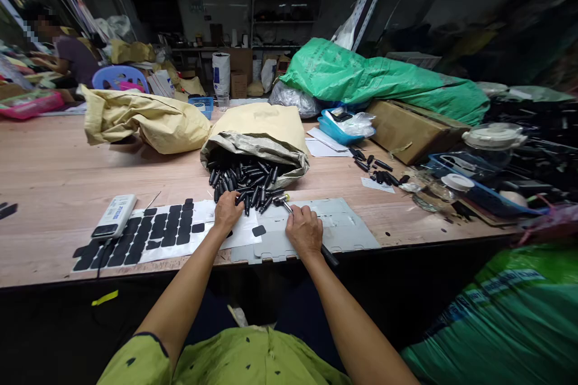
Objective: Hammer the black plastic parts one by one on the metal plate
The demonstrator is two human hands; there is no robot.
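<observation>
My right hand (305,230) is wrapped round a hammer (329,255), its black grip sticking out behind the palm and its metal head (282,199) at the edge of the pile. Beneath lies a grey board (347,225). My left hand (227,212) has its fingers curled in at the near side of a heap of short black tapered pieces (246,177); what is between the fingertips is hidden. The heap spills from the mouth of a cream woven sack (266,117). A single black rounded square (259,230) lies on white paper between my hands.
Left of me, a white box-shaped device (114,216) sits by rows of black rounded squares (158,227). Another sack (149,120) lies behind. To the right are loose black pieces (383,176), a cardboard box (410,126), a green sack (361,75) and a blue tray (492,195). A person (67,51) sits far left.
</observation>
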